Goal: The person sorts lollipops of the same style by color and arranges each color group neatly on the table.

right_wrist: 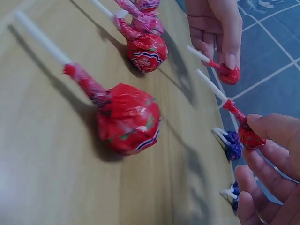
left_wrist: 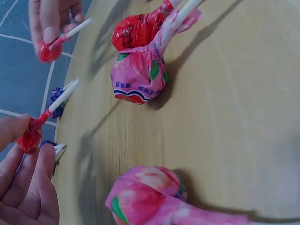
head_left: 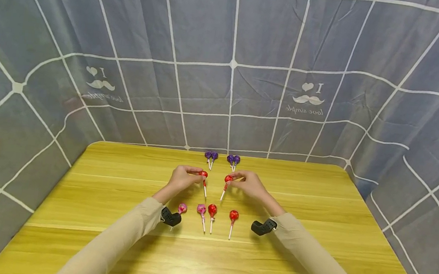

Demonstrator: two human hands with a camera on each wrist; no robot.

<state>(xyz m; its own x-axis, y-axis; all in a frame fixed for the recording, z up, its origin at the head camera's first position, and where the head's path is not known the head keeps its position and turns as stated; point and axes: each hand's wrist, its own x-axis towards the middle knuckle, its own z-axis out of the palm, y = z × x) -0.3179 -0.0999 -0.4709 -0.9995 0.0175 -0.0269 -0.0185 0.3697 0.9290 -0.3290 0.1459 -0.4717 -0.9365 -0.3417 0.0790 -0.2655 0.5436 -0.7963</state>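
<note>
My left hand [head_left: 183, 178] pinches a red lollipop [left_wrist: 30, 137] by its wrapped head, the white stick pointing toward me. Opposite it, my right hand [head_left: 250, 185] holds another red lollipop [right_wrist: 250, 136] the same way, between thumb and fingers. Both candies are above the table, a short gap apart. Nearer to me lie two pink lollipops, one [head_left: 182, 208] beside the left wrist and one [head_left: 201, 209] more central. Right of these rest two red lollipops, one [head_left: 212, 209] close against the central pink one and one [head_left: 233, 214] farther right.
At the table's far edge lie two pairs of purple lollipops, a left pair [head_left: 211, 155] and a right pair [head_left: 233, 159]. The wooden table [head_left: 203, 267] meets a grey curtain [head_left: 201, 84] with white lines behind and at both sides. Each wrist carries a black camera [head_left: 171, 217].
</note>
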